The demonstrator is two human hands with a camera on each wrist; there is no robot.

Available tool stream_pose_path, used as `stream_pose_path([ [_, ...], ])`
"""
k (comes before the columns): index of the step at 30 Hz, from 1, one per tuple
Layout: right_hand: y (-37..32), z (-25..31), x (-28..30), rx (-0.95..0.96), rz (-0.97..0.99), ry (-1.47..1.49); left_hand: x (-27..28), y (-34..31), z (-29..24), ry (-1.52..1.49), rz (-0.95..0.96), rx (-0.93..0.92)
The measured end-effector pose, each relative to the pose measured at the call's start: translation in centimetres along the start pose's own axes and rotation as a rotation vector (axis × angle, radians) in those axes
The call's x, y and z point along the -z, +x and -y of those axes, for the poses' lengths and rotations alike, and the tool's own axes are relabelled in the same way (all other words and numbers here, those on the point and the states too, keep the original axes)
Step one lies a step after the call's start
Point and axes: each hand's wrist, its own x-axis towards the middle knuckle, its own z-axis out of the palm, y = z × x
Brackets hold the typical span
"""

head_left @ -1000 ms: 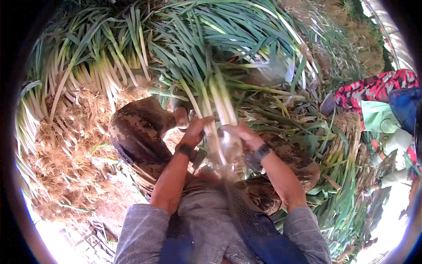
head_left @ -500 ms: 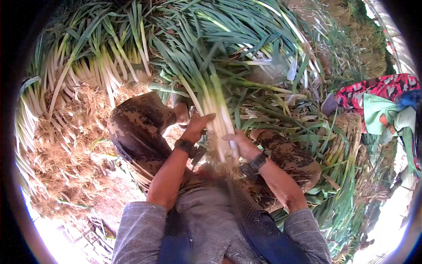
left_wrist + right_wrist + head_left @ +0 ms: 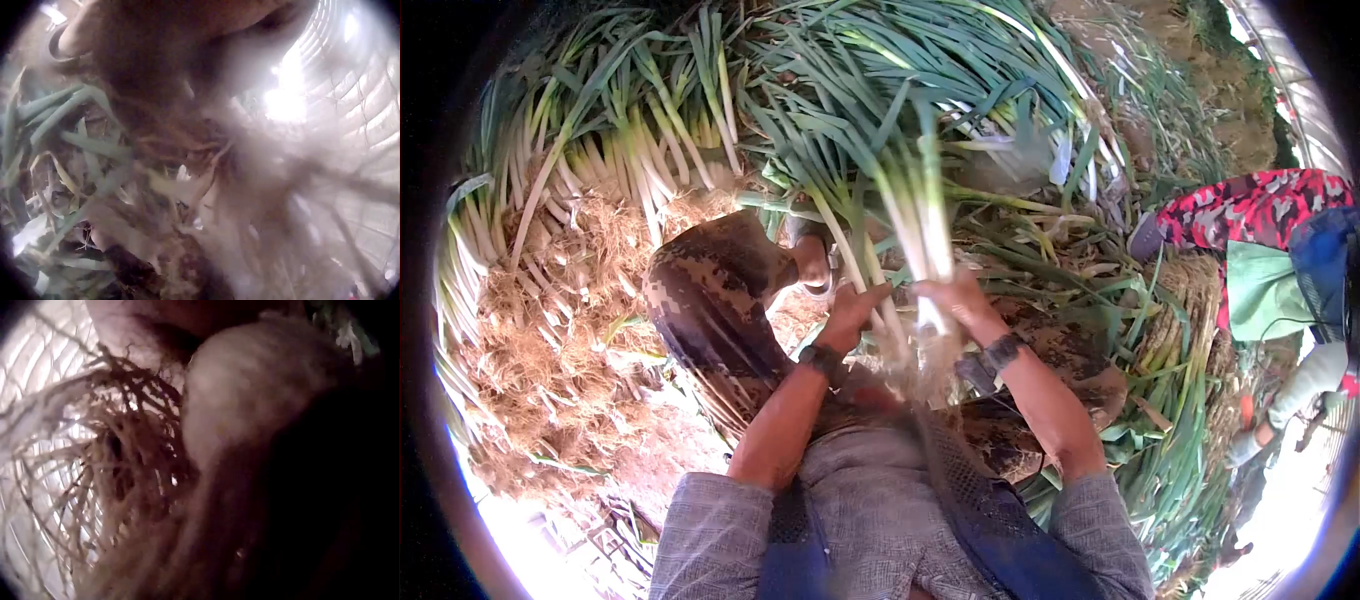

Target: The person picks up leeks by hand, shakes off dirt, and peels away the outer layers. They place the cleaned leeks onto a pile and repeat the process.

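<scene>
Between the person's knees, the left hand (image 3: 849, 317) grips the white lower stalks of some green onions (image 3: 855, 255), near their roots. Just beside it the right hand (image 3: 965, 303) holds another group of stalks (image 3: 923, 225), whose green tops point up and away. Roots (image 3: 925, 375) hang below both hands, blurred. The left wrist view shows blurred roots (image 3: 206, 150) under a dark part of the hand. Close up in the right wrist view are stringy roots (image 3: 125, 462) and a pale, rounded stalk base (image 3: 240, 387).
Rows of onions with roots (image 3: 550, 340) lie at the left, a leafy pile (image 3: 960, 60) at the top. Loose leaves (image 3: 1050, 260) and another bundle (image 3: 1180, 400) lie to the right. Another person's patterned trouser leg (image 3: 1250, 210) is at the far right.
The stalks, together half a second ago, now stand in two groups. The right hand has moved up and slightly right. At the far right, the other person's arm has moved down.
</scene>
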Motion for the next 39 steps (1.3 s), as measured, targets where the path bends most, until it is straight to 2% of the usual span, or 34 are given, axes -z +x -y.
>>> stream_pose_path([
  [1, 0.6, -1.7, 0.0, 0.058, 0.115, 0.102, -0.5, -0.5, -0.3, 0.013, 0.003, 0.014],
  [2, 2.3, -4.2, -0.5, 0.023, 0.087, 0.038, -1.0, -0.6, -0.2, 0.016, 0.013, 0.012],
  [3, 2.1, -4.1, -0.4, 0.029, 0.084, 0.036, -1.3, -0.8, 0.0, 0.017, -0.040, -0.006],
  [5, 1.9, -3.9, -1.1, 0.044, 0.245, 0.092, -0.6, -0.3, 1.5, 0.102, -0.124, -0.053],
  [7, 1.4, -4.5, -2.2, 0.043, 0.406, 0.157, 0.4, 0.3, 1.8, 0.165, -0.147, -0.004],
  [8, 1.5, -5.0, -2.5, 0.041, 0.407, 0.158, 0.3, 0.5, 1.6, 0.224, -0.150, 0.035],
  [10, 1.9, -5.6, -2.7, 0.220, 0.235, 0.135, 0.1, 0.4, 1.1, 0.229, -0.083, 0.003],
  [12, 1.3, -4.4, -1.6, 0.162, 0.223, 0.164, 0.1, 0.4, 1.0, 0.392, 0.036, -0.143],
  [13, 1.0, -3.8, -1.3, 0.096, 0.228, 0.200, -0.1, 0.3, 1.2, 0.392, 0.036, -0.147],
  [16, -0.7, -1.2, 0.0, 0.167, 0.141, 0.077, -0.5, -1.4, 1.9, 0.093, -0.444, -0.301],
  [17, -0.6, -1.2, 0.8, 0.045, 0.133, 0.160, 1.1, -0.9, 3.0, -0.040, -0.473, -0.162],
  [18, -1.6, -0.3, 1.1, 0.131, 0.191, 0.334, 1.3, -0.9, 2.9, -0.043, -0.476, -0.164],
  [20, -3.1, 1.2, 1.4, 0.191, 0.126, 0.370, 0.9, -0.6, 2.8, 0.221, -0.539, -0.351],
  [22, 0.5, -2.6, 2.1, 0.190, 0.069, 0.152, -0.5, -2.1, -0.2, 0.066, -0.421, -0.305],
  [24, 0.6, -1.4, 2.0, 0.006, 0.059, -0.055, -2.5, -4.8, -3.8, -0.030, -0.326, -0.379],
  [25, 0.1, -1.1, 1.6, 0.087, 0.014, 0.011, -1.4, -5.1, -3.5, 0.051, -0.287, -0.210],
  [26, -0.6, 1.1, 0.4, 0.175, -0.014, 0.071, -1.3, -5.3, -2.9, -0.058, -0.211, -0.222],
  [27, 0.1, 1.1, -0.4, 0.177, 0.009, 0.068, -1.6, -5.4, -2.7, 0.020, -0.192, -0.242],
  [28, 0.4, 0.7, -1.0, 0.193, 0.116, 0.123, -2.1, -5.8, -2.1, 0.103, -0.162, -0.248],
  [29, 0.3, 0.7, -1.1, 0.215, 0.206, 0.179, -2.8, -6.4, -2.4, 0.062, -0.100, -0.219],
  [30, -0.1, 0.9, -0.4, 0.071, 0.303, -0.009, -3.2, -6.5, -2.5, 0.094, -0.073, -0.197],
  [32, -1.1, 0.8, -0.5, 0.105, 0.322, 0.134, -4.9, -6.1, -3.2, 0.115, -0.117, -0.381],
  [33, -1.7, 1.8, -0.4, 0.093, 0.307, 0.066, -4.1, -5.3, -2.7, 0.233, -0.034, -0.466],
  [34, -1.5, 1.4, -0.5, 0.092, 0.315, 0.063, -3.8, -5.1, -2.5, 0.231, -0.043, -0.467],
  [36, -0.5, -1.4, -0.5, 0.035, 0.333, 0.219, -3.9, -4.8, -3.4, 0.472, -0.131, -0.683],
  [37, 1.2, -4.0, -0.4, 0.006, 0.283, 0.210, -3.0, -3.5, -3.1, 0.748, -0.137, -0.805],
  [39, 0.2, -2.7, -0.5, 0.059, 0.319, 0.206, -3.0, -2.7, -2.3, 0.747, -0.159, -0.779],
])
